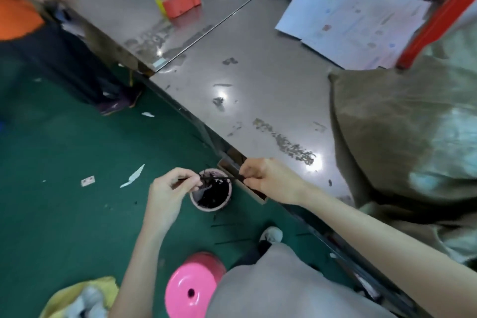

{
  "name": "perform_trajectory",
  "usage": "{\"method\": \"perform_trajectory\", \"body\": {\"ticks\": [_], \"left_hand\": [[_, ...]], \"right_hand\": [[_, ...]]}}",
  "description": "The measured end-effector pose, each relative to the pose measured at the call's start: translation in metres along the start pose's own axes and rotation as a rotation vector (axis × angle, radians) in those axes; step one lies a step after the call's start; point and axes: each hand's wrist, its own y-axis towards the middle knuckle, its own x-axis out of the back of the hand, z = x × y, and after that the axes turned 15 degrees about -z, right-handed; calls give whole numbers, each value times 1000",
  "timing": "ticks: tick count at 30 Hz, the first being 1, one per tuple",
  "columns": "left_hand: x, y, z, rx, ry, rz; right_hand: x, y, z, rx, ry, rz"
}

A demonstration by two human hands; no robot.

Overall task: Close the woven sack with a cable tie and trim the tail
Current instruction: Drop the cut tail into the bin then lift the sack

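Black cable tie is being pinched at each end by the left hand and right hand, over a pot of ties. Woven sack is lying untied on the table; wrapping its neck likely comes next.

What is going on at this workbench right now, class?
A person holds a thin black cable tie stretched between the left hand and the right hand, above a pink cup of dark scraps on the green floor. The woven sack lies on the metal table to the right, apart from both hands, so tying has not begun.
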Motion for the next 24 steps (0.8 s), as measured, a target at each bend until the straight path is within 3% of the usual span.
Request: {"method": "perform_trajectory", "body": {"ticks": [5, 10, 24], "left_hand": [[36, 30, 28, 11, 130, -102], [44, 70, 67, 34, 298, -98], [-35, 113, 166, 120, 623, -180]], "right_hand": [[-6, 22, -3, -50, -32, -58], [3, 34, -12, -70, -78, -90], [19, 41, -35, -133, -168, -161]]}}
